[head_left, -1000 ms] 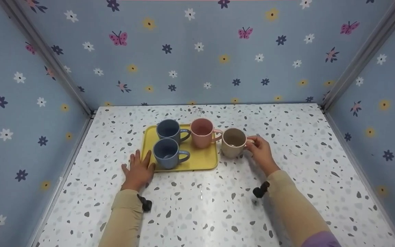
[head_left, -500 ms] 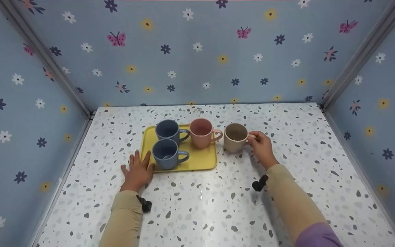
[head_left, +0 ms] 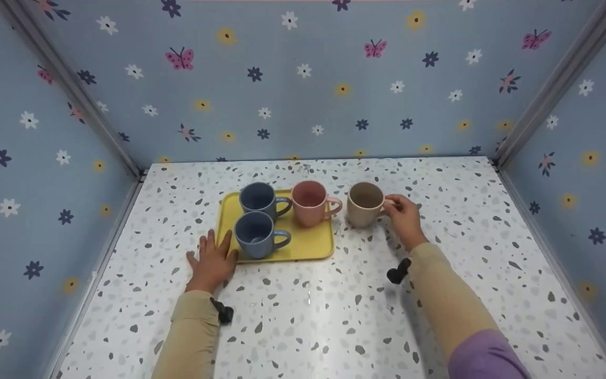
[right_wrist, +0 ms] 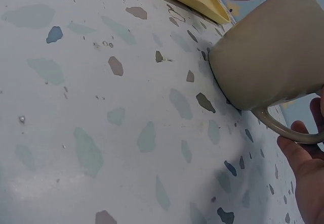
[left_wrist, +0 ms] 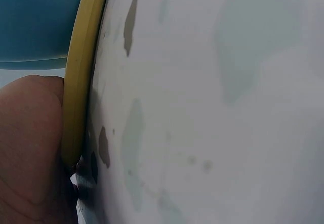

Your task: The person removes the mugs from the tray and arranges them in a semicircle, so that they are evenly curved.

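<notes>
My right hand (head_left: pixel 404 218) pinches the handle of a beige mug (head_left: pixel 364 206), which is upright to the right of the yellow tray (head_left: pixel 308 247). In the right wrist view, the thumb and fingers close round the handle of the beige mug (right_wrist: pixel 268 52). Spread flat, my left hand (head_left: pixel 212 263) rests at the tray's left front corner, its thumb against the edge. Two blue mugs, one behind (head_left: pixel 257 199) and one in front (head_left: pixel 254 235), stand on the tray's left part. At the back right of the tray is a pink mug (head_left: pixel 309 204), its handle reaching over the rim.
The speckled white table (head_left: pixel 303 310) carries everything. Blue flowered panels (head_left: pixel 303 95) enclose the back and both sides, with grey metal strips at the corners. Black wrist cameras (head_left: pixel 400 270) sit on both sleeves.
My right hand has moved the beige mug away from the tray, backward and slightly right. The left hand, the tray and the other mugs have stayed in place.
</notes>
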Motion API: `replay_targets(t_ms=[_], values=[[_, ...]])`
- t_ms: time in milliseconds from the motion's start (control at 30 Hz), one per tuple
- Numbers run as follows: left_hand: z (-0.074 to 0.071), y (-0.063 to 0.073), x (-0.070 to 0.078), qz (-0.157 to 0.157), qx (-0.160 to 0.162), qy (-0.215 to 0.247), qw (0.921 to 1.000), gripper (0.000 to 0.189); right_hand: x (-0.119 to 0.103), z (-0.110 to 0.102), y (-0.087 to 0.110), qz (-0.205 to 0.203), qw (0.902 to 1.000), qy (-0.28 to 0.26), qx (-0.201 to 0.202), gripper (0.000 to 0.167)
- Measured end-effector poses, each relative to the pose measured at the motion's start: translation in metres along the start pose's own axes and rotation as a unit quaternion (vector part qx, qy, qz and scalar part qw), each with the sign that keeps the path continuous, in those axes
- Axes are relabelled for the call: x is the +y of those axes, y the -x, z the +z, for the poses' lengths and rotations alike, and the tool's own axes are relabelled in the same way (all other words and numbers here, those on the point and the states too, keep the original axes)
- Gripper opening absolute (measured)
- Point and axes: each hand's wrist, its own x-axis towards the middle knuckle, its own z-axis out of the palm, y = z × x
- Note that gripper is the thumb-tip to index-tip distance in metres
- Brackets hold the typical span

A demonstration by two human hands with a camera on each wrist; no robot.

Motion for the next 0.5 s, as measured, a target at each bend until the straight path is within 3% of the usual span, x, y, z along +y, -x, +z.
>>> replay_targets(t_ms=[500], values=[[0.001, 0.002, 0.001, -0.006, -0.003, 0.004, 1.0000, 0.063, -0.005, -0.009, -0.015, 0.014, 0.9989, 0.040, 0.022, 0.032]])
